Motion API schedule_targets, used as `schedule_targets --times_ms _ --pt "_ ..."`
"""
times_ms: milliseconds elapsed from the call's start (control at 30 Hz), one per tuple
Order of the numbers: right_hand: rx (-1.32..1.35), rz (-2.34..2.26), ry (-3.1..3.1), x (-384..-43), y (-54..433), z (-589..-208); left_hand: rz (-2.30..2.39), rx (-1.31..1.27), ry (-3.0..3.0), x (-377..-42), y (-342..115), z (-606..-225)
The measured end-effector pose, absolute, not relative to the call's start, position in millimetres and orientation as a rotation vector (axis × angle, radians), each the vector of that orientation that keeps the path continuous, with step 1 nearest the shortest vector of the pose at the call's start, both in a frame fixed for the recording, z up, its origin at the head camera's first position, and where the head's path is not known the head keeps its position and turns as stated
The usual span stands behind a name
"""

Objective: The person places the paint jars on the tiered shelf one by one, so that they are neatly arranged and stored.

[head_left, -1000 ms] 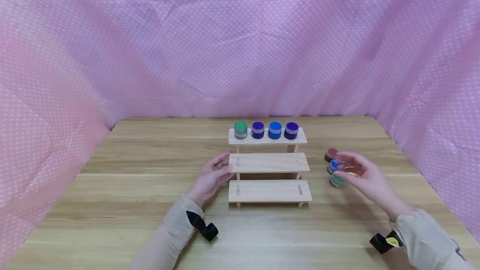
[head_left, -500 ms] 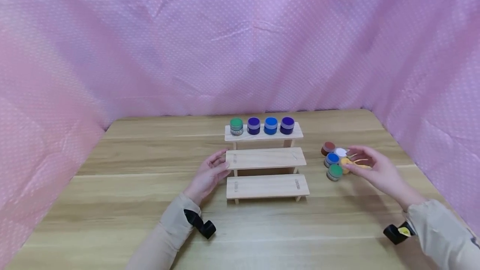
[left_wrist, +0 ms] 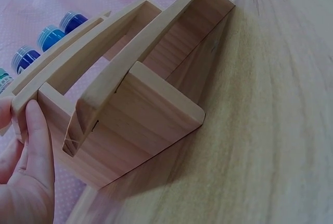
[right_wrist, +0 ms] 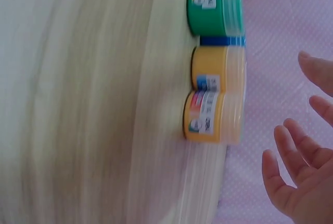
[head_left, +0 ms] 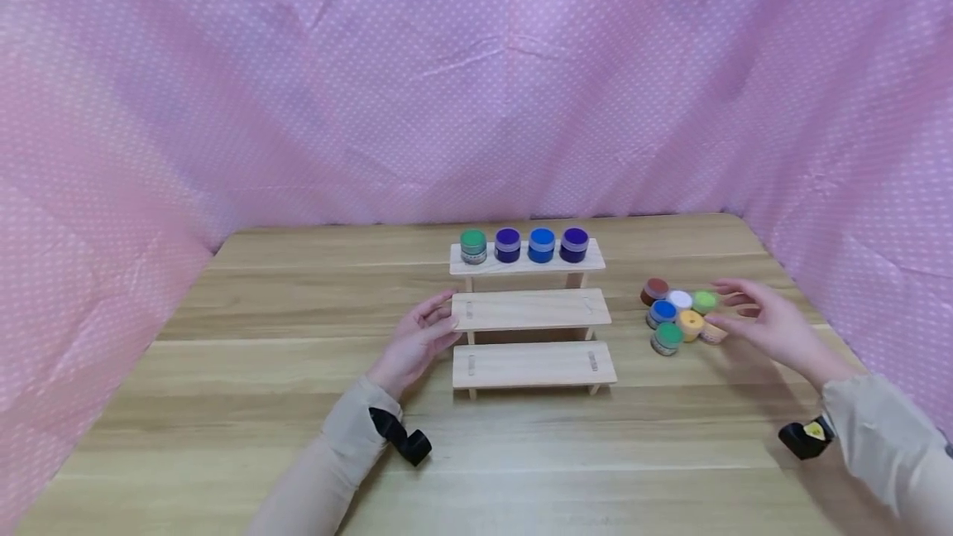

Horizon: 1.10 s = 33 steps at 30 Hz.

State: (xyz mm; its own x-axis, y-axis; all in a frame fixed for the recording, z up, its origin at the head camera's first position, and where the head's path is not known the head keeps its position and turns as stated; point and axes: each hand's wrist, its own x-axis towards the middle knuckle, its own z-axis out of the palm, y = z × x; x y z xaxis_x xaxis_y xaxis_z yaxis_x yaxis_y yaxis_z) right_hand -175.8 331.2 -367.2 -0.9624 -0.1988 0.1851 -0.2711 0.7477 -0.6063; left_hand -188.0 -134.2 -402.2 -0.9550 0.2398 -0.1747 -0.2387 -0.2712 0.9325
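The cluster of small paint jars point(head_left: 690, 325) stands upright on the worktop point(head_left: 521, 453), just to the left of the right hand point(head_left: 770, 327) and below its fingers, each jar's axis vertical with its lid up. The right hand is the nearer one; its thumb and fingers are spread well apart and hold nothing, and the right wrist view shows a gap between them and the nearest pale orange jar point(right_wrist: 205, 117). The left hand point(head_left: 417, 343), well apart from the cluster, pinches the left end of the middle shelf point(head_left: 531, 310) of the wooden stand point(left_wrist: 140, 125) between thumb and fingers. Four lidded jars point(head_left: 541, 246) stand in a row on the top shelf point(head_left: 529, 268).
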Motion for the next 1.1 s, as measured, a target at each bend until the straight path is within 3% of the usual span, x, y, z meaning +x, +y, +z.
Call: schedule_targets --times_ms 1100 --pt "0.377 0.782 -3.02 -173.0 336.9 -385.3 2.319 -0.004 1.655 -182.9 -131.9 -396.6"
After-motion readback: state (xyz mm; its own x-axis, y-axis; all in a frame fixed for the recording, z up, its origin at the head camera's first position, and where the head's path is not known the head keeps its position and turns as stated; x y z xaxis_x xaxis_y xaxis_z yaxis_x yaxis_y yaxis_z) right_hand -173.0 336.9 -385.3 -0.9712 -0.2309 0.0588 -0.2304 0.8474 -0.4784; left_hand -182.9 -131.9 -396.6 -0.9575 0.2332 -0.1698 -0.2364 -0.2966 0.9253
